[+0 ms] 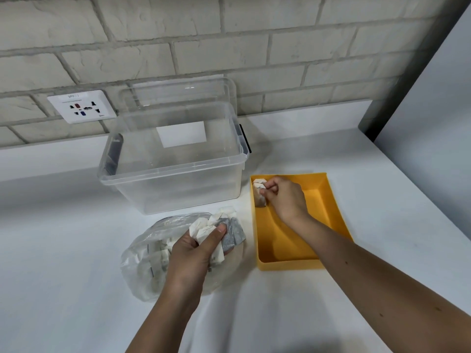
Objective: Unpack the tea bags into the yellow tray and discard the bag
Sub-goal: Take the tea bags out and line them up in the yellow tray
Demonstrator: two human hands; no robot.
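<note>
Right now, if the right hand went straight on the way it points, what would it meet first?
Probably the left wall of the yellow tray, by its far corner; the right hand, gripping tea bags, is close to it. The clear bin stands beyond, though depth is unclear.

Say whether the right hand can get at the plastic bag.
Probably yes: only the low wall of the yellow tray and counter separate the right hand from the plastic bag, though the left hand crowds its mouth.
</note>
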